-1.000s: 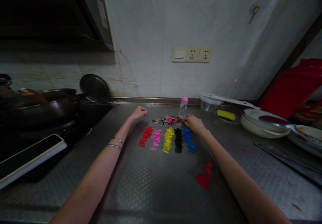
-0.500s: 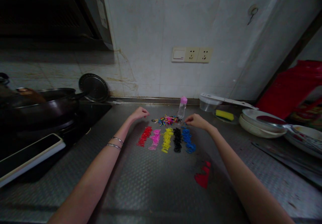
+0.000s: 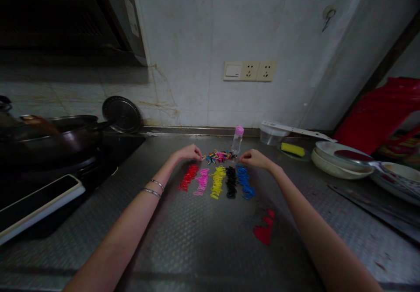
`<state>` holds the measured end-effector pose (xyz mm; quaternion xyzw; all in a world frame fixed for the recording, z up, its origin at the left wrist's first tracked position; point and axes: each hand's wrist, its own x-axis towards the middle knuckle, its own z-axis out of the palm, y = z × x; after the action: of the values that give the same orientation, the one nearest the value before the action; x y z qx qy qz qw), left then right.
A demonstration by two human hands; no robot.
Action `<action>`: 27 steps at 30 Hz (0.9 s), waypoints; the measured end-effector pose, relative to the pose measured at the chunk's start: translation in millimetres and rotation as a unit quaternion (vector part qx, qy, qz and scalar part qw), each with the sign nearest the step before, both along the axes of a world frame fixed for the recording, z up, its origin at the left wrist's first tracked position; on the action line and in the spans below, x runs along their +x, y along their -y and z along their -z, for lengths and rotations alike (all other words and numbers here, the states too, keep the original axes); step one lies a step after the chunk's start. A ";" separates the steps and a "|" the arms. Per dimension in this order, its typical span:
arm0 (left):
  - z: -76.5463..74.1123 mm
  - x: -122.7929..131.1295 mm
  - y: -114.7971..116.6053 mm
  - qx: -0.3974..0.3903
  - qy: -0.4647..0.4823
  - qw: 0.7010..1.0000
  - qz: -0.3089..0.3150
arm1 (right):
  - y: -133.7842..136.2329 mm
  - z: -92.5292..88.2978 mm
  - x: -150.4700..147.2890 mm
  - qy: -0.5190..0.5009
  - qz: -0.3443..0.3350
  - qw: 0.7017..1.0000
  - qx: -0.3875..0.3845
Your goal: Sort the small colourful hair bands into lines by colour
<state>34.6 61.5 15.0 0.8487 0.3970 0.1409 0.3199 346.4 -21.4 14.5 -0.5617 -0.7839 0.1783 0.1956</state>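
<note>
Small rubber bands in mixed colours form a pile (image 3: 219, 156) on the metal counter. In front of it the bands lie sorted in rows: red bands (image 3: 188, 178), pink bands (image 3: 202, 181), yellow bands (image 3: 217, 181), black bands (image 3: 231, 182) and blue bands (image 3: 245, 182). My left hand (image 3: 191, 153) is closed in a pinch at the pile's left edge, above the red row. At the right edge, just above the blue row, my right hand (image 3: 255, 158) has its thumb and fingers pressed together. What either pinch holds is too small to make out.
Behind the pile stands a clear bottle with a pink cap (image 3: 239, 136). A torn red piece (image 3: 265, 228) lies nearer me. To the right are a plastic tub (image 3: 269, 136), a yellow sponge (image 3: 292, 149) and stacked bowls (image 3: 337, 165); a pan (image 3: 62, 138) sits left.
My left hand has moved right and slightly down, from above the red row to the pile's left edge. My right hand has shifted slightly left, staying beside the pile.
</note>
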 end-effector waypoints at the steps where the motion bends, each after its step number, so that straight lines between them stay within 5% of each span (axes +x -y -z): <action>1: 0.9 2.1 0.6 0.007 -0.013 1.000 -0.001 | -0.5 0.9 -0.1 0.002 -0.003 1.000 0.000; 9: 4.3 12.6 2.5 0.053 -0.047 0.997 0.005 | -4.1 5.2 -1.2 0.017 -0.008 1.000 0.022; 18: -24.7 15.1 24.3 0.049 -0.008 0.998 0.047 | -7.0 9.8 -8.4 0.029 -0.006 0.999 0.037; 27: -4.5 5.3 48.4 0.012 -0.029 0.998 0.063 | -8.2 12.4 -39.6 -0.002 0.010 0.995 0.096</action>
<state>39.9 13.1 19.5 0.8795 0.3503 0.1004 0.3061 306.8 -13.3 2.1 -0.5481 -0.7911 0.1016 0.2518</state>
